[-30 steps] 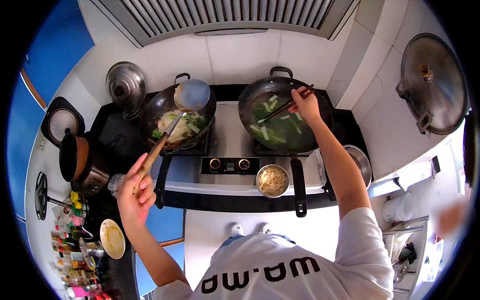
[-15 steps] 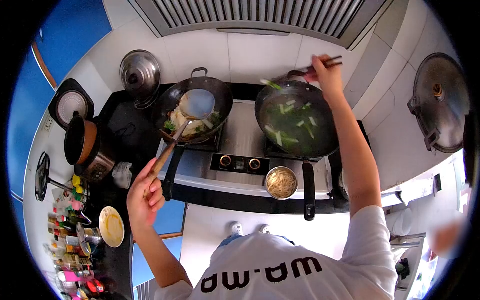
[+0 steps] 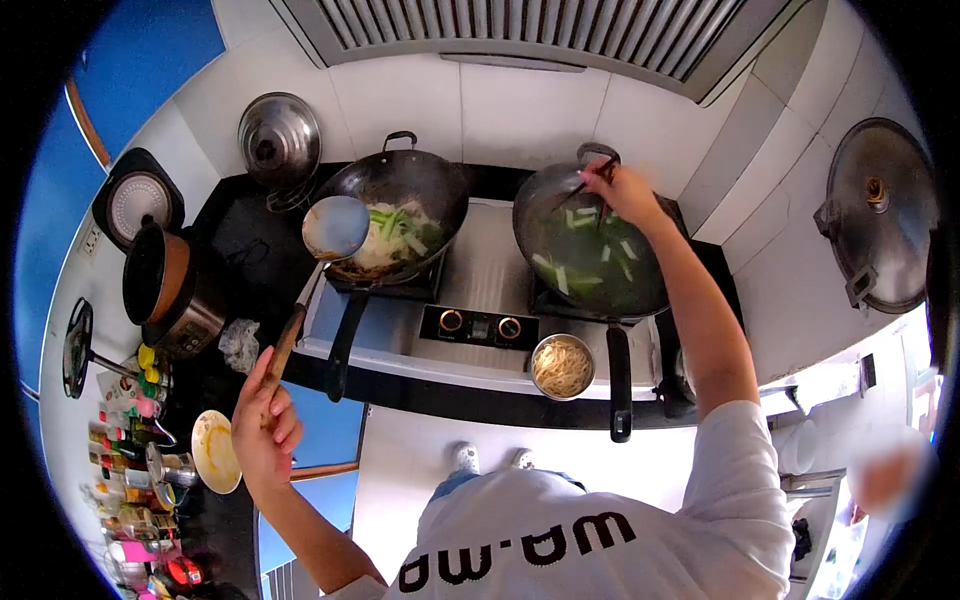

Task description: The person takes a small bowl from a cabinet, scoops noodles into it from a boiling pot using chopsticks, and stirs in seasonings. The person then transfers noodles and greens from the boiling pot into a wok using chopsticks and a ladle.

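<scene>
My left hand (image 3: pixel 267 430) is closed around the wooden handle of a ladle (image 3: pixel 335 228). Its metal bowl hangs at the left rim of the left wok (image 3: pixel 445 190). In that wok lie pale, noodle-like food (image 3: pixel 375 256) and cut green stalks (image 3: pixel 393 220). Over the far side of the right wok (image 3: pixel 532 200), my right hand (image 3: pixel 625 193) grips dark chopsticks (image 3: pixel 600 215) pointing down into it. Green and white vegetable pieces (image 3: pixel 561 278) float there in steaming liquid. The chopstick tips are hard to make out.
A metal bowl of pale strips (image 3: pixel 562 366) stands on the stove's front edge, beside the right wok's handle (image 3: pixel 620 385). Leftward are a pot lid (image 3: pixel 279 140), a cooker (image 3: pixel 190 325), a stained plate (image 3: pixel 216 452) and several seasoning bottles (image 3: pixel 125 470). Another lid (image 3: pixel 877 210) hangs right.
The ladle has moved left from over the middle of the left wok, where green stalks now lie on the food. My right hand has lowered the chopsticks into the right wok.
</scene>
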`<state>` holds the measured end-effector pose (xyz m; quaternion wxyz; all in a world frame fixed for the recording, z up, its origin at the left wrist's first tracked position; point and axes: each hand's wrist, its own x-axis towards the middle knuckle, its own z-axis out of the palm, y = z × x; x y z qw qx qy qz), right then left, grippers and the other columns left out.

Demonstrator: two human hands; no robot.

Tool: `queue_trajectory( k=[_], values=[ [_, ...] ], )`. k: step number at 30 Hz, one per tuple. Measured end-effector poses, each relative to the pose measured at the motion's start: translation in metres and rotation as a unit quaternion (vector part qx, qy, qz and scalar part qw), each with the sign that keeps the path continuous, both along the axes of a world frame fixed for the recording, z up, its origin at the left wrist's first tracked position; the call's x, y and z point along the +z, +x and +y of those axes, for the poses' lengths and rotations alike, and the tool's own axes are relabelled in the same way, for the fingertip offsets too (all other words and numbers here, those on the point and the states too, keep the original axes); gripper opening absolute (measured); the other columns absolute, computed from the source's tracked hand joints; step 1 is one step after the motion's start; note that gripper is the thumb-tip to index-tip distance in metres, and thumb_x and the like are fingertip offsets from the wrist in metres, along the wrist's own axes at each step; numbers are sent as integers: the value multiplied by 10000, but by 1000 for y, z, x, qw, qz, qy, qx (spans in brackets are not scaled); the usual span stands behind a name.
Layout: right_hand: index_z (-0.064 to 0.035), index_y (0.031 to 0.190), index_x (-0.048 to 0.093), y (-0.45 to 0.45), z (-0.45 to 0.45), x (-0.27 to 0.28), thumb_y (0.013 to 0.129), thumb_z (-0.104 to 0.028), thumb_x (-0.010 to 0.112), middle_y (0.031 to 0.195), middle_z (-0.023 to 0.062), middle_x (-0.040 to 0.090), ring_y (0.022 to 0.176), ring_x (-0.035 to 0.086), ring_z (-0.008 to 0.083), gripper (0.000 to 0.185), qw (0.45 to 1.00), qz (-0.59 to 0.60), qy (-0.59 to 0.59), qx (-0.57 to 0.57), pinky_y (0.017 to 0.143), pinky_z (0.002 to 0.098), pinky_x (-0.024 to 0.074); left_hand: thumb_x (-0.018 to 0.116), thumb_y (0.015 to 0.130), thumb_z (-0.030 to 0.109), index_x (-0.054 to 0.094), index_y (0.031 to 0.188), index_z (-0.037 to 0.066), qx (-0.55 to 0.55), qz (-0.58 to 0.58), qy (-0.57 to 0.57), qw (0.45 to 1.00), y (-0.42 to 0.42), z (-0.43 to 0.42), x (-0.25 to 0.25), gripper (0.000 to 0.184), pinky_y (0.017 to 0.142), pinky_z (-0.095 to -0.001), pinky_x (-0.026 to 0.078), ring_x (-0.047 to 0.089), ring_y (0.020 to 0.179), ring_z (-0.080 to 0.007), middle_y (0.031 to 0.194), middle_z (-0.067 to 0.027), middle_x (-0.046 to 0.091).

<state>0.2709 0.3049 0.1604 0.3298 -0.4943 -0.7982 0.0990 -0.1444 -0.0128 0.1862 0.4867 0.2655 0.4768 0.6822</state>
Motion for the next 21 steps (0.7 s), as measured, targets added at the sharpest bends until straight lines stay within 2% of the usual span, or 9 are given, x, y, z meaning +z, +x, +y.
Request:
queue_trajectory(
  k=[4, 6, 7, 8, 10, 11, 12, 14, 21],
  values=[
    [-22, 836, 556, 9, 0, -21, 851, -312, 524, 687, 79, 619, 622, 604, 190, 293, 993, -97, -12, -59, 606, 309, 452, 396, 842, 134, 395, 1269, 25, 3, 28, -4, 1000, 0, 1, 0, 440, 305, -145, 224, 280, 395, -18, 624, 29, 388],
    [-11, 790, 547, 17, 0, -31, 850, -280, 527, 652, 89, 607, 602, 606, 179, 277, 983, 92, -102, -126, 608, 300, 454, 398, 843, 139, 395, 1268, 25, -4, 37, 3, 999, 0, 0, -1, 441, 305, -144, 224, 281, 396, -17, 625, 30, 387],
    [6, 736, 528, 26, 9, -47, 845, -227, 532, 618, 102, 599, 552, 599, 171, 257, 963, 195, -101, -157, 560, 294, 466, 401, 843, 144, 393, 1270, 26, -15, 28, 9, 999, 0, 0, -1, 443, 305, -144, 225, 282, 398, -16, 628, 29, 387],
    [6, 736, 528, 31, 9, -49, 845, -227, 532, 618, 102, 599, 552, 599, 171, 257, 963, 195, -101, -155, 560, 294, 466, 404, 844, 150, 390, 1272, 26, -26, 19, 14, 999, 0, -1, -1, 446, 304, -143, 225, 283, 399, -15, 630, 29, 387],
    [21, 748, 506, 40, 9, -54, 836, -170, 545, 652, 114, 587, 528, 596, 184, 214, 896, 408, -101, -144, 496, 303, 492, 404, 843, 152, 387, 1274, 26, -29, 15, 17, 999, 1, -2, -1, 449, 304, -144, 225, 282, 400, -15, 632, 28, 387],
    [22, 803, 484, 45, 6, -57, 843, -132, 526, 739, 113, 540, 542, 591, 208, 165, 853, 495, -123, -113, 528, 313, 530, 405, 843, 153, 383, 1277, 26, -35, 11, 19, 999, 2, -2, -1, 452, 304, -144, 224, 281, 400, -15, 635, 28, 388],
    [22, 803, 484, 46, 5, -57, 843, -132, 526, 739, 113, 540, 542, 591, 208, 165, 853, 496, -122, -112, 528, 313, 530, 405, 843, 153, 383, 1277, 26, -34, 12, 20, 999, 2, -2, -1, 452, 304, -144, 224, 281, 400, -15, 635, 28, 388],
    [17, 790, 478, 51, 1, -56, 836, -121, 531, 738, 108, 532, 563, 592, 204, 156, 804, 564, -131, -137, 541, 299, 536, 407, 842, 157, 376, 1281, 25, -31, 14, 23, 999, 2, -2, -1, 459, 305, -145, 223, 280, 402, -17, 638, 26, 388],
    [22, 773, 486, 56, -2, -18, 811, -90, 542, 723, 98, 527, 584, 585, 205, 131, 797, 587, -100, -97, 542, 300, 546, 413, 840, 162, 367, 1286, 24, -30, 2, 22, 999, 0, 0, -1, 469, 304, -148, 222, 277, 401, -20, 639, 27, 385]
  ],
)
